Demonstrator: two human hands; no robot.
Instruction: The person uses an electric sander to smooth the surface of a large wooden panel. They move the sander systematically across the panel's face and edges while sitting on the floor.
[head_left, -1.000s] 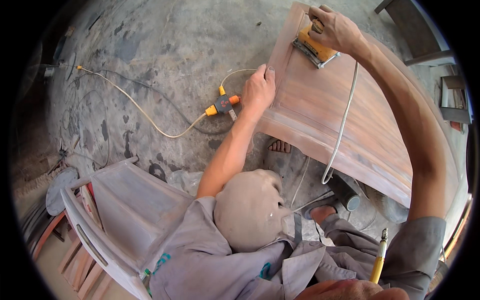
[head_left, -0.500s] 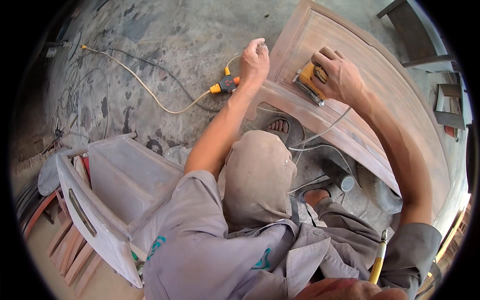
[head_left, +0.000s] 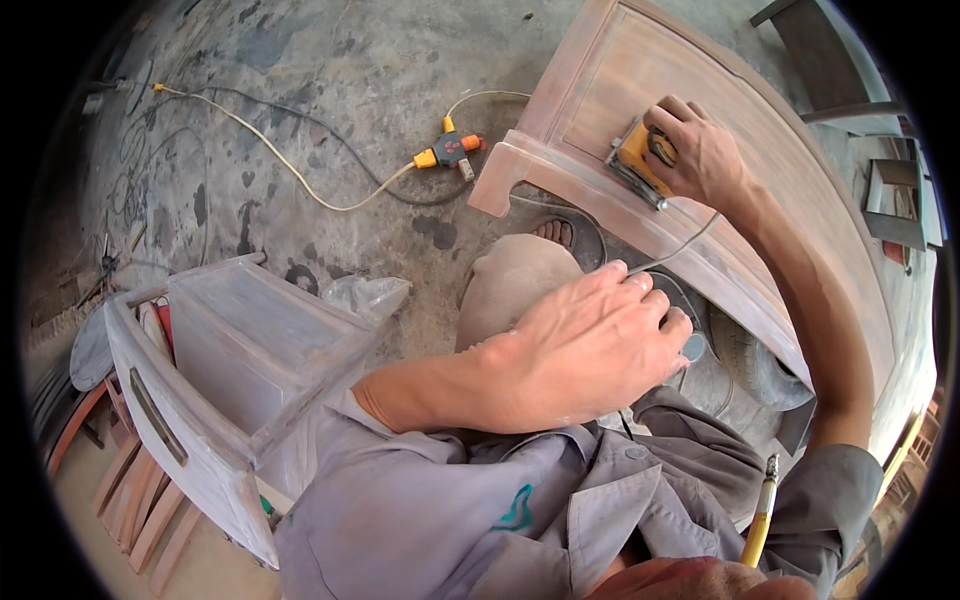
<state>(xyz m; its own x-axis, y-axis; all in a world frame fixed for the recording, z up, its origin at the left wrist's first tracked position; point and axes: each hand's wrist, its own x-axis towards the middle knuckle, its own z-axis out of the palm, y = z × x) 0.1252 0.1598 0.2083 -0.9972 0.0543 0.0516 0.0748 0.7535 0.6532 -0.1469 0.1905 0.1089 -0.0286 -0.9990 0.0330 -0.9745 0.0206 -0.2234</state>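
Note:
My right hand (head_left: 695, 150) is wrapped round a yellow power sander (head_left: 636, 165), its base on a curved reddish-brown wooden panel (head_left: 700, 85). A grey cord (head_left: 683, 243) runs from the sander toward my left hand (head_left: 600, 340). That hand is in front of my body over my legs, fingers curled downward. The fingertips are hidden, and whether they grip the cord cannot be made out. Along its near side the panel has a raised rail with a cut-out foot (head_left: 493, 185).
A multi-way plug connector (head_left: 452, 150) with cables lies on the concrete floor. At the left stands a greyish wooden drawer-like frame (head_left: 260, 340), beside a clear plastic bag (head_left: 365, 297) and curved wooden strips (head_left: 150, 510). Dark wooden furniture (head_left: 835, 70) stands far right.
My left hand has come down from near the panel's left corner to in front of my body, its fingers curled. My right hand has slid the sander slightly right across the panel.

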